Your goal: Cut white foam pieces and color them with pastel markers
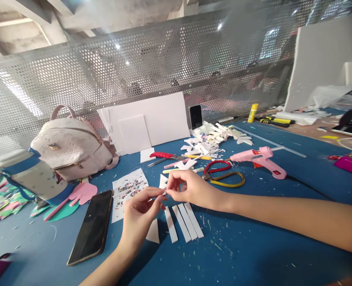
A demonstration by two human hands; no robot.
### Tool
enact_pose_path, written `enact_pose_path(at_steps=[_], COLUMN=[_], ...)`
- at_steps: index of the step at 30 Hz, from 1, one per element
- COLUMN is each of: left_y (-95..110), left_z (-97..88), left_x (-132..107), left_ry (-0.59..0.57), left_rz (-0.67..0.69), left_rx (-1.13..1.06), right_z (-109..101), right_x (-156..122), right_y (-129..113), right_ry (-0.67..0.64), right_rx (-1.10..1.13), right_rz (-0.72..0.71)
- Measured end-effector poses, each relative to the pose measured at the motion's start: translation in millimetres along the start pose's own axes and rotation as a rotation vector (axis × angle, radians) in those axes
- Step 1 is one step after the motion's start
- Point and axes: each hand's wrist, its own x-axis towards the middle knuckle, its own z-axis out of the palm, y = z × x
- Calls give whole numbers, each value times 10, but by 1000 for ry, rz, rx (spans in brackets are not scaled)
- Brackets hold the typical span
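My left hand (141, 208) and my right hand (190, 188) meet fingertip to fingertip over the blue table. Both are closed in a pinch on a small white piece (164, 192), mostly hidden by the fingers. Just below the hands lie several narrow white strips (183, 222), side by side. A white offcut (153, 232) is partly covered by my left hand, and another white scrap (163, 180) shows behind the fingertips. Beyond my right hand rest scissors (237, 180) with red and yellow handles.
A dark phone (92, 226) and a paper sheet with coloured specks (119, 198) lie left. A pink glue gun (260, 159) with a cord is right. Behind are white scraps (211, 139), a red-handled knife (164, 155), white boards (164, 119), a backpack (71, 143) and a tumbler (35, 174).
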Motion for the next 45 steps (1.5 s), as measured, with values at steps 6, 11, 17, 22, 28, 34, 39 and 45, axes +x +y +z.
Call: enact_pose_path(at_steps=[6,11,17,22,28,34,39,45], left_y=[-62,-79,-2,6,-27,-4,15,17], left_z=[-35,-42,-6,-39,-92,-151,-163,-142], left_x=[13,20,21,24,23,-4,-7,60], left_ry=[15,27,32,6,-60,-95,-46,2], left_rz=[-93,-161,-129,-53,125,390,451,279], left_rx=[-42,-62,-37,34,167,334,373,254], right_z=[1,-6,-16,-40,-59,-1,84,50], right_x=[-36,-25,-12,-11,-1,-6,-37,-5], right_y=[-67,-72,-69,-91,-104,-71,-45,18], right_ry=[15,7,0,-23,-117,-219,-202,-79], right_rx=[-131,-156,-166,-162,-44,349,626,706], right_rz=[-82,-106,-113,-112,6,314,500,486])
